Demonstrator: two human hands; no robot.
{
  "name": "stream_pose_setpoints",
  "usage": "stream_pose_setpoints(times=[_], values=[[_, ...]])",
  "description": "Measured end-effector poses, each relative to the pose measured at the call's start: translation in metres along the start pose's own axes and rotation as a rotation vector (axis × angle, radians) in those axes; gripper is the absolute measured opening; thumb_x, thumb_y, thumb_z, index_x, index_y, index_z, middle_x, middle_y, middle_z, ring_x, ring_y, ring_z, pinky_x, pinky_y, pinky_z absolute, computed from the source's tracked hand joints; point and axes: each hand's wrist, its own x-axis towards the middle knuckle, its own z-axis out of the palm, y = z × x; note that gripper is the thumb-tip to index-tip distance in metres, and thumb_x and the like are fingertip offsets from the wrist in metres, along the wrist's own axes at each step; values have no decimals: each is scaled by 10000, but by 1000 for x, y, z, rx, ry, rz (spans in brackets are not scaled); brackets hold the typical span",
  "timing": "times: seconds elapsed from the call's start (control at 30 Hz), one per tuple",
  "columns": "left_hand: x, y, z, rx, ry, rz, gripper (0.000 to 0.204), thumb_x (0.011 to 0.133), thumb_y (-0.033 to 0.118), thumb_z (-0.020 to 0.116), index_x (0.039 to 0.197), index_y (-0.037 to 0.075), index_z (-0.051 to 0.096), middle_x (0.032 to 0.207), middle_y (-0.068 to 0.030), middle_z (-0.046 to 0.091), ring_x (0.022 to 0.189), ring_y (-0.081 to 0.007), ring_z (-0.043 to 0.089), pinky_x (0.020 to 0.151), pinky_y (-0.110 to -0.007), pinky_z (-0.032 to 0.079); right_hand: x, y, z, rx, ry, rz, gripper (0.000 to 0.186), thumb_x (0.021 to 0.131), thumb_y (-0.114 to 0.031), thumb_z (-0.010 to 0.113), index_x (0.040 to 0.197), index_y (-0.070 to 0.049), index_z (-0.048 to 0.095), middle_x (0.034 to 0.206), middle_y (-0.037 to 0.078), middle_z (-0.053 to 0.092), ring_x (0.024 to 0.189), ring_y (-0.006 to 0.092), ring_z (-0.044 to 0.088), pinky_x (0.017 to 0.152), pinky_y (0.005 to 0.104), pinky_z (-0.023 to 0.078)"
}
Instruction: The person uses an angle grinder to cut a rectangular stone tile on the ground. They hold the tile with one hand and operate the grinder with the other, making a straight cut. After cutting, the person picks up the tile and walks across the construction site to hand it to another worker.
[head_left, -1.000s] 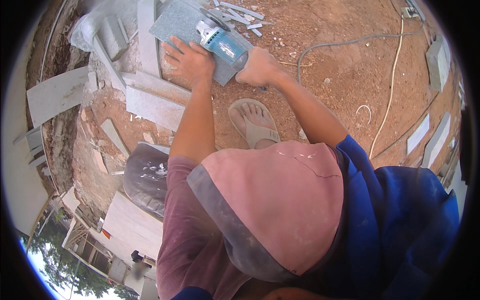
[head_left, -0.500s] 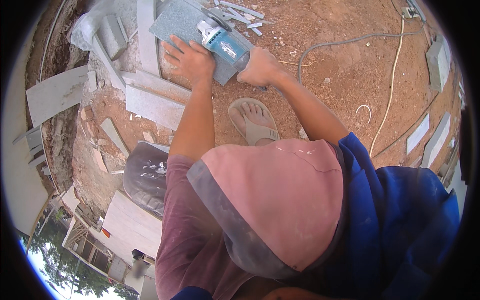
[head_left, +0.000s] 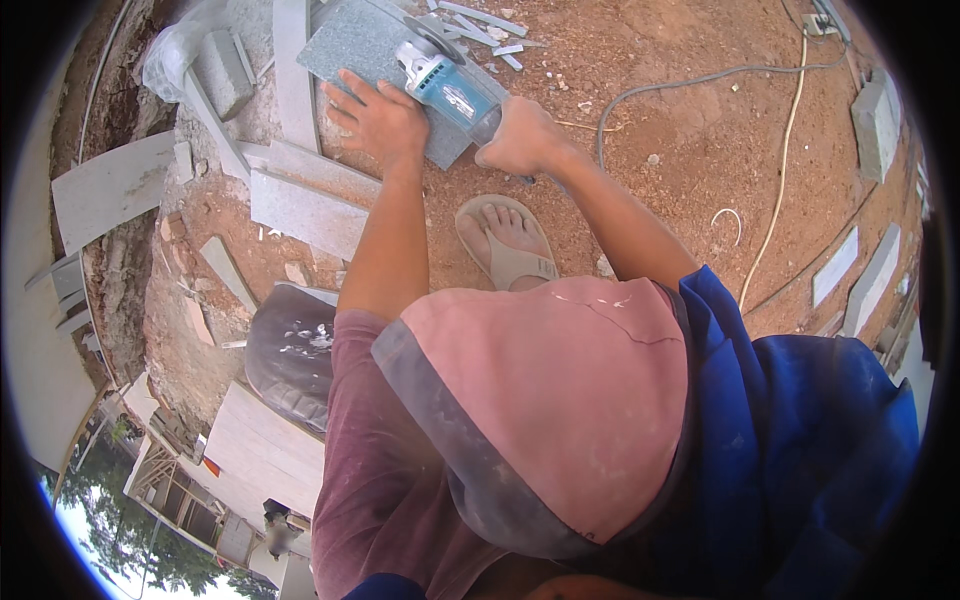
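My right hand (head_left: 522, 136) wraps round the rear grip of a teal angle grinder (head_left: 452, 92). The grinder's dark disc (head_left: 432, 38) lies along the far edge of a grey stone tile (head_left: 350, 45). Whether the disc touches the tile, I cannot tell. With fingers spread, my left hand (head_left: 385, 120) rests flat on the tile, just left of the grinder. My sandalled foot (head_left: 505, 238) stands on the dirt nearer to me than the tile.
Thin cut strips (head_left: 480, 25) lie beyond the grinder. Pale slabs (head_left: 310, 210) and a bagged block (head_left: 220, 75) are at left. A grey cord (head_left: 690, 75) and a cream cable (head_left: 785, 170) cross the dirt at right, near a stone block (head_left: 875, 125).
Almost nothing differs. The grinder and both hands hold nearly the same place, with only a very slight shift of the whole view.
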Motion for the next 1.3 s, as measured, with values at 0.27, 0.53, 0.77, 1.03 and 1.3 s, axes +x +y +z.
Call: stream_pose_setpoints(times=[0.27,0.53,0.77,1.03,1.3], values=[[0,2,-1,0,-6,-15,675,1094,353,384,1666,44,202,1736,-269,75,1558,-531,165,1115,-801,245,-11,3,-2,14,5,-2,489,660,-247,783,924,157,707,943,348,730,933,430,755,845,449,599],[1,-2,3,55,30,-14,676,1095,412,365,1663,67,241,1739,-243,122,1559,-501,194,1138,-754,281,-8,3,-2,10,-6,-5,519,658,-244,784,947,178,701,939,360,725,932,444,754,848,453,602],[0,4,-5,5,-28,-23,677,1096,357,374,1670,45,196,1741,-265,60,1567,-529,149,1140,-792,222,-2,4,2,-3,8,-1,527,652,-249,788,943,182,701,934,365,724,926,445,756,840,454,604],[-1,4,-5,5,-22,-14,677,1096,362,372,1670,49,198,1741,-261,65,1565,-529,153,1138,-794,225,-3,9,4,-10,19,-16,524,655,-253,788,956,169,706,956,357,729,935,437,756,853,454,602],[0,0,3,64,45,-9,666,1093,405,373,1656,73,250,1716,-276,159,1543,-504,218,1113,-763,295,-8,9,0,2,6,-10,465,659,-239,780,910,147,711,928,340,733,909,422,758,839,449,600]])
